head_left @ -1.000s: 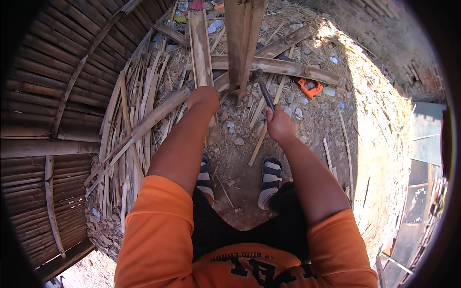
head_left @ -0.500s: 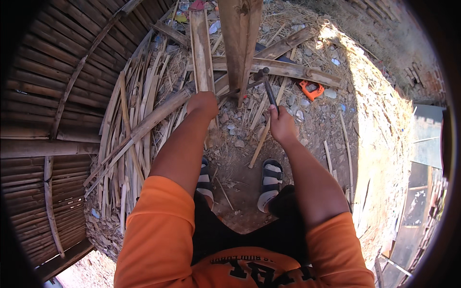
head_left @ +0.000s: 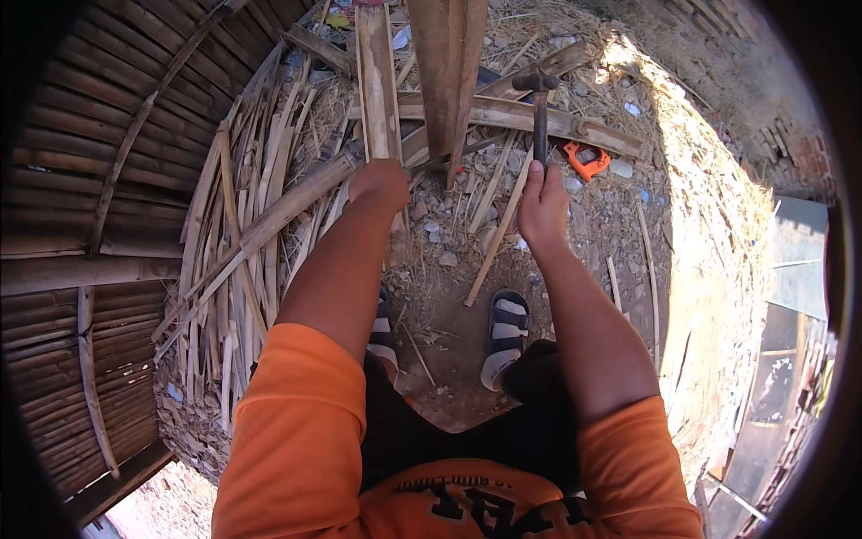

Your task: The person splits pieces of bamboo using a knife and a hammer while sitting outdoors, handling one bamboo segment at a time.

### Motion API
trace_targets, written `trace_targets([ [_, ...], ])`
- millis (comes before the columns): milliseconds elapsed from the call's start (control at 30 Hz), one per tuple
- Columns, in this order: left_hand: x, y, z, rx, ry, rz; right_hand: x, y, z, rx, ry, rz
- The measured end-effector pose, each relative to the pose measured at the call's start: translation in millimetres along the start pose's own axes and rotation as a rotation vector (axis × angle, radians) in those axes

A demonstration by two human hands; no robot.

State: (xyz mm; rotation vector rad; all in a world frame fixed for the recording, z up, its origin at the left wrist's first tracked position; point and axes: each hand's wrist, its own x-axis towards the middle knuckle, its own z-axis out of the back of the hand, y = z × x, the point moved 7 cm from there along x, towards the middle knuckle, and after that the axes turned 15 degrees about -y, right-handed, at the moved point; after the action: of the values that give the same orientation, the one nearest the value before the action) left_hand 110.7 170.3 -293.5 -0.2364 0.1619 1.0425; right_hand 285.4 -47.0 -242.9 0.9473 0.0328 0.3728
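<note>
My left hand (head_left: 381, 185) is closed around the handle end of a long knife (head_left: 481, 146) with a dark blade. The blade runs to the right across the lower part of an upright bamboo piece (head_left: 440, 81), its tip showing past the far side. The handle is hidden in my fist. A hammer (head_left: 540, 126) with a dark head and shaft is gripped in my right hand (head_left: 544, 208), thumb along the shaft, head raised to the right of the upright piece. Just beyond my left fist runs a split bamboo length (head_left: 377, 85); whether the fist touches it I cannot tell.
An orange-handled saw (head_left: 588, 163) lies right of the hammer. Crossing bamboo poles (head_left: 557, 128) lie behind the upright piece. Many split strips (head_left: 269, 198) are heaped at left, beside a bamboo-slat wall (head_left: 63, 162). Stones and straw litter the ground around my sandals (head_left: 508, 328).
My right hand has moved right with the hammer, whose head has swung away from the knife blade. My left hand has stayed nearly in place on the knife.
</note>
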Motion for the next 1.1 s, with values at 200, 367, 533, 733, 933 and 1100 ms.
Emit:
trace_targets([
  [200,-1,-6,-6,0.023,-0.01,-0.034,-33,-55,-35,-0.298,0.217,0.026],
  [367,10,1,-21,0.007,0.027,-0.085,-18,-45,-27,-0.162,0.228,-0.042],
  [533,17,4,-12,-0.104,0.05,-0.255,2,-72,-9,0.168,0.084,-0.208],
  [733,0,13,-19,-0.172,-0.117,-0.198,3,3,46,0.333,0.073,-0.23],
  [933,2,-15,-20,-0.157,0.137,-0.267,-43,74,95,0.503,-0.046,-0.249],
  [1100,-19,-23,1,-0.261,0.014,-0.237,-98,84,99,0.57,-0.005,-0.176],
])
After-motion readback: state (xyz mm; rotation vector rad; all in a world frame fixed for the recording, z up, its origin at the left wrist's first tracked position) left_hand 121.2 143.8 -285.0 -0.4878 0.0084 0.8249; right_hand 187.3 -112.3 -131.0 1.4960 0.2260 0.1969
